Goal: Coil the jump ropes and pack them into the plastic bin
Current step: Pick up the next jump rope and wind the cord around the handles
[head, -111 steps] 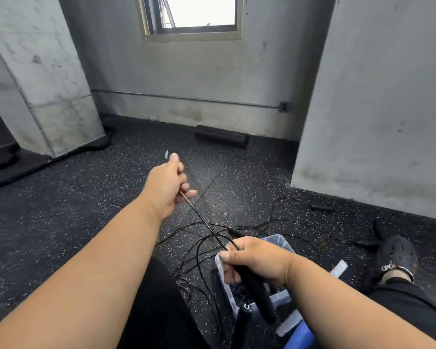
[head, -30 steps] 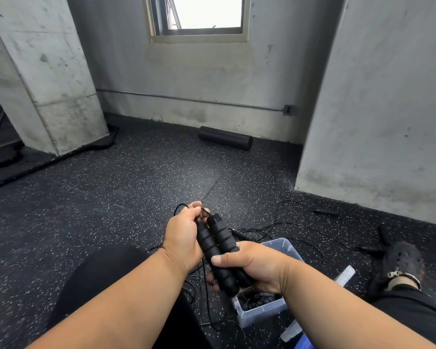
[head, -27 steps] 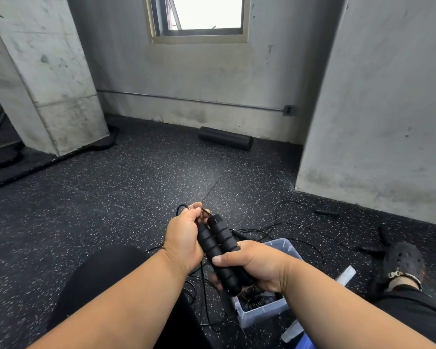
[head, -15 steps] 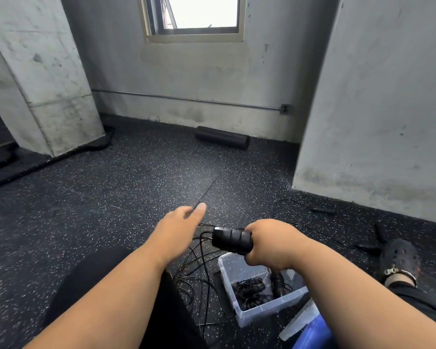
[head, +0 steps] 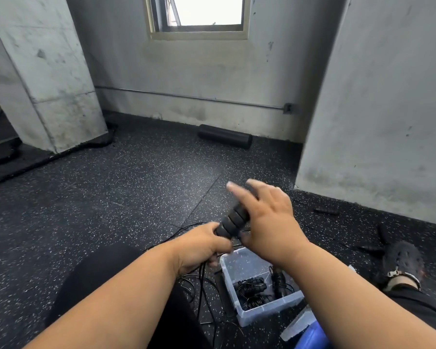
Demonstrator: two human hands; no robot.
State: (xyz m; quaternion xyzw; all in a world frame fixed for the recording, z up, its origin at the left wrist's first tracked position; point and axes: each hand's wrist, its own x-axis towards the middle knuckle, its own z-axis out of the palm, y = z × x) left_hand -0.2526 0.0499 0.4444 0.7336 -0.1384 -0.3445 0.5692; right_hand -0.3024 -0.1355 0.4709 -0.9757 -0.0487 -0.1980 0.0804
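Plastic bin [head: 264, 312] sat on the floor with coiled ropes inside. Just above it, our left hand [head: 200, 246] now gripped the handles' [head: 233, 220] base; right hand [head: 269, 217] had let go, fingers splayed behind them.

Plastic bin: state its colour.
Clear, see-through plastic bin, showing best in the head view.

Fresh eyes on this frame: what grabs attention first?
Centre frame, both hands meet on the black ribbed jump rope handles: the left hand grips their lower end, while the right hand lies against them with fingers extended and motion-blurred. Just below sits the clear plastic bin on the speckled floor, with coiled ropes already inside. Loose black rope trails on the floor left of the bin.
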